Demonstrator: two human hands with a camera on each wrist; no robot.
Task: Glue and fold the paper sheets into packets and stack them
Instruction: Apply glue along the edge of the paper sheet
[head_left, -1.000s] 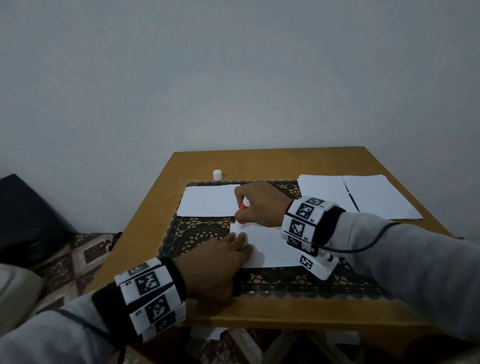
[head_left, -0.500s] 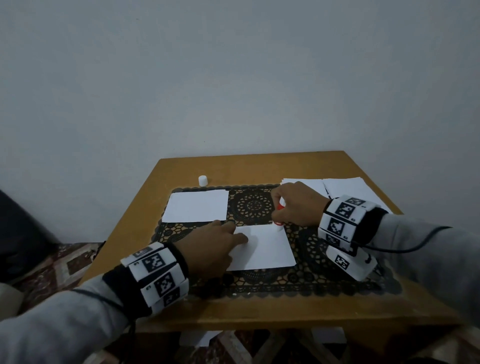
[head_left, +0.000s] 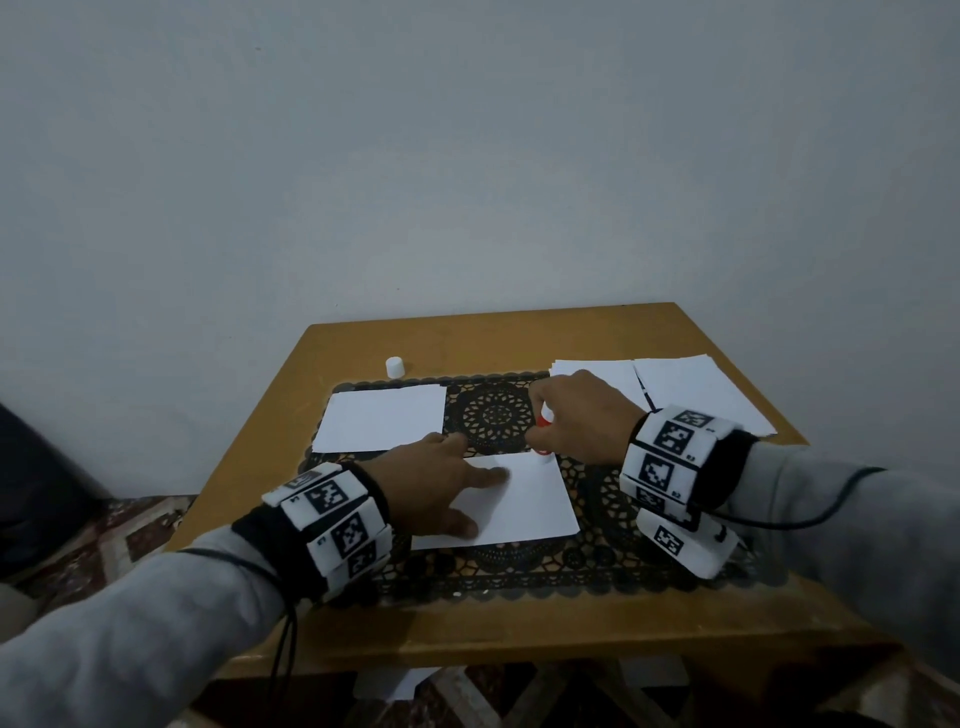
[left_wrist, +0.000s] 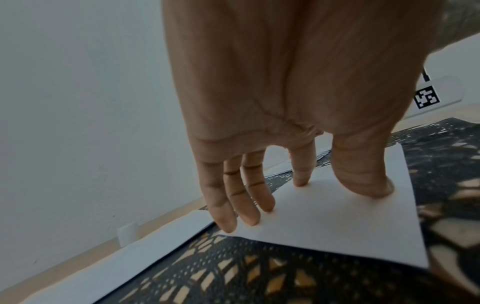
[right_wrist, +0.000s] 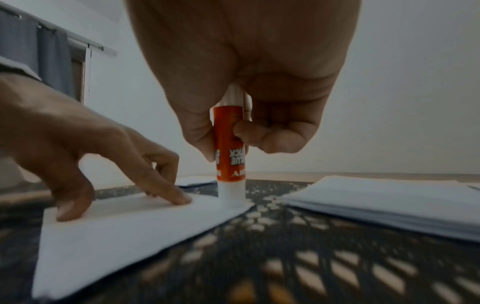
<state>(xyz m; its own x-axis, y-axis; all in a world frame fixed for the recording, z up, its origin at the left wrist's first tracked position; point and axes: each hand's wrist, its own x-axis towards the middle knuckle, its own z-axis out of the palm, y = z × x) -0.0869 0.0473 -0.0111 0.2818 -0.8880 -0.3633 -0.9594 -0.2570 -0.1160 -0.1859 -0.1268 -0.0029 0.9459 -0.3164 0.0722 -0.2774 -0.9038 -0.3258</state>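
left hand pins sheet; right hand holds glue stick upright.

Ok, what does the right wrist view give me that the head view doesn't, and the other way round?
Only the right wrist view shows the glue stick's white tip standing on the far right corner of the sheet, its orange label, and the layered edge of the paper stack. Only the head view shows the whole table, the white cap near its far left, and a second sheet on the lace mat. Both show the left hand pressing the sheet flat and the right hand gripping the glue stick.
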